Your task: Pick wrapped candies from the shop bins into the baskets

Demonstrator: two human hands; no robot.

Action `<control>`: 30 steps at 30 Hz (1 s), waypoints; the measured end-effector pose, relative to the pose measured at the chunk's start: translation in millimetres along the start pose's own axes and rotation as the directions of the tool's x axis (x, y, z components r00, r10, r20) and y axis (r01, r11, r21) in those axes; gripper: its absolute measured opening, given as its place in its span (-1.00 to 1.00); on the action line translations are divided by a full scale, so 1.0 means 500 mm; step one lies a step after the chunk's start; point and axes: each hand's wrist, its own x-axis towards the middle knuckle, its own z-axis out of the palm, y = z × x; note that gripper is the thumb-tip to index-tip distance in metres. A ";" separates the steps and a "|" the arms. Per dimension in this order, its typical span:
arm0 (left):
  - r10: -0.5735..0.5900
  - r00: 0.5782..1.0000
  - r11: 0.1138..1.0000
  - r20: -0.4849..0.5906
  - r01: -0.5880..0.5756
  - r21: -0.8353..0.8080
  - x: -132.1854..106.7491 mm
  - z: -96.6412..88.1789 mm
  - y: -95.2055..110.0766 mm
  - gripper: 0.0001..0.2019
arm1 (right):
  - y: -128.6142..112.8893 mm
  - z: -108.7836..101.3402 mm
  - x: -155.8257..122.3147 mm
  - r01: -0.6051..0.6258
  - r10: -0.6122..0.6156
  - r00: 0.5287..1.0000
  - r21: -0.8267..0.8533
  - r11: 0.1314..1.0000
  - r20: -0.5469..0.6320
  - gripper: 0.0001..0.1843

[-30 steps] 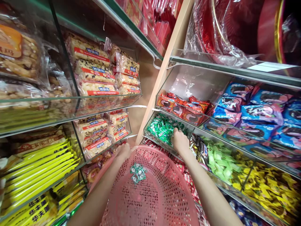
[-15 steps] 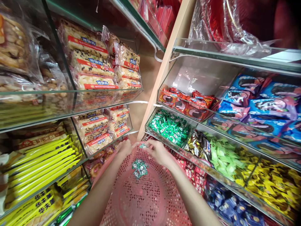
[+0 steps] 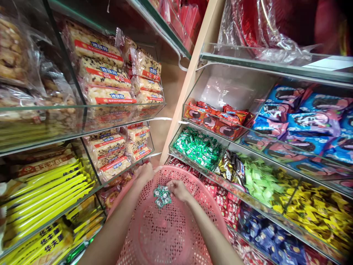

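A pink perforated plastic basket (image 3: 165, 235) fills the lower middle of the view. My left hand (image 3: 145, 173) is closed around its far-left rim. Inside it, a small heap of green-wrapped candies (image 3: 162, 197) lies toward the far side. My right hand (image 3: 178, 189) is inside the basket at the right edge of this heap. Its thumb and fingers are pinched together at a green-wrapped candy (image 3: 167, 187), which partly merges with the heap. Beyond the rim is a clear shelf bin of similar green candies (image 3: 197, 147).
Right shelves hold light-green candies (image 3: 260, 180), yellow candies (image 3: 317, 209), blue-wrapped sweets (image 3: 270, 235) and blue cookie packs (image 3: 309, 125). On the left are wrapped puffed-rice bars (image 3: 107, 75) and yellow packets (image 3: 49, 195). A wooden post (image 3: 190, 81) and glass shelf edges stand close around the basket.
My right hand has moved from the basket's far rim down and nearer, bringing a green-wrapped candy to the heap. My left hand still grips the rim.
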 end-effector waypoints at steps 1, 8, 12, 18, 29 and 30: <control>0.002 1.000 1.000 0.001 -0.002 0.004 0.000 -0.001 0.001 -0.29 | 0.005 0.004 0.000 -0.007 0.007 1.000 0.001 1.000 0.000 -0.92; 0.009 1.000 1.000 -0.006 -0.009 0.014 -0.002 -0.003 0.004 -0.28 | 0.023 0.030 0.001 -0.035 0.034 0.999 -0.034 0.999 -0.043 -0.84; 0.024 1.000 1.000 -0.017 -0.023 0.014 0.000 0.004 0.001 -0.27 | 0.020 0.033 -0.004 -0.040 0.035 0.998 -0.087 0.995 -0.059 -0.80; 0.033 0.999 0.999 -0.021 -0.032 0.021 -0.001 0.006 0.001 -0.29 | 0.022 0.039 -0.009 -0.052 0.035 0.995 -0.201 0.978 -0.090 -0.84; 0.035 0.999 0.999 -0.015 -0.035 0.015 0.001 0.004 0.003 -0.33 | -0.047 0.017 -0.049 -0.084 -0.118 0.933 -0.524 0.848 -0.339 -0.90; 0.033 0.999 0.999 -0.015 -0.033 0.017 0.003 0.006 0.003 -0.32 | -0.066 0.013 -0.056 -0.059 -0.155 0.928 -0.544 0.837 -0.339 -0.89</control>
